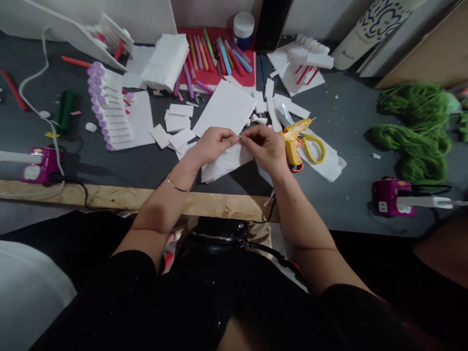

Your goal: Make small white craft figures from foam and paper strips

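Observation:
Both hands meet fingertip to fingertip over white tissue-like sheets (226, 163) at the table's front. My left hand (215, 145) and my right hand (268, 146) are closed in pinches on a small, thin white piece (241, 137), too small to name. Just beyond them lies a white foam sheet (224, 108). Beside my right hand is a yellow hot glue gun (291, 141). Scissors with yellow handles (315, 149) lie partly under the glue gun. Small white rectangles (178, 123) are scattered left of the hands.
Felt pens (204, 53) lie on a red sheet at the back, near a white-lidded jar (243, 30). A white model with purple-topped pieces (111, 105) stands left. Green yarn (415, 129) and purple power adapters (393, 197) lie right. Other people sit on both sides.

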Available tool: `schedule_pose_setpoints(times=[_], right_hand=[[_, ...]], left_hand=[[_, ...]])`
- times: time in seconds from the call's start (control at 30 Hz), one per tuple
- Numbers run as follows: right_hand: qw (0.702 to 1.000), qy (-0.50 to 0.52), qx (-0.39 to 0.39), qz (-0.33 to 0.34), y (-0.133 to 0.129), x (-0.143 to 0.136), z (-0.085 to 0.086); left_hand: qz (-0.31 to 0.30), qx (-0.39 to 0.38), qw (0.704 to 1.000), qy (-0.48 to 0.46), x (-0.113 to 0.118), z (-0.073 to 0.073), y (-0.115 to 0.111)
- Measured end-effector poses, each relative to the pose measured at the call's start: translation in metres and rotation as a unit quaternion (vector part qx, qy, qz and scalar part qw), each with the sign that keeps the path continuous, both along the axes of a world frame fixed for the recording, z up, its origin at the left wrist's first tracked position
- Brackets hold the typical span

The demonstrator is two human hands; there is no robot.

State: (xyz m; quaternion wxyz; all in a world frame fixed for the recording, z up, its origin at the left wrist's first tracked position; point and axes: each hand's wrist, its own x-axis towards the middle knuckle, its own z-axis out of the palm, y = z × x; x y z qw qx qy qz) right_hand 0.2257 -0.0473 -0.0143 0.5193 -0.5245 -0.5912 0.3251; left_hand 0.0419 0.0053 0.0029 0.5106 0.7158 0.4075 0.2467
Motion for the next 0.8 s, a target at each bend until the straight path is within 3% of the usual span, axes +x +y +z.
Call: schedule_pose_setpoints(times=[0.2, 0.4, 0.6, 0.8], right_hand=[[0.973, -0.18, 0.14, 0.028, 0.0, 0.007, 0.003], [0.951, -0.244, 0.185, 0.047, 0.001, 0.013, 0.002], [0.972, -0.198, 0.118, 0.054, -0.003, 0.006, 0.007], [0.999, -0.016, -0.036, 0.021, -0.004, -0.002, 0.005]], left_hand=[[0.006, -0.087, 0.993, -0.077, -0.001, 0.002, 0.0], [0.016, -0.139, 0.986, -0.091, 0.001, 0.002, 0.0], [0.044, -0.119, 0.988, -0.09, -0.001, -0.002, 0.002], [0.024, 0.061, 0.997, -0.033, 0.0, -0.003, 0.0]])
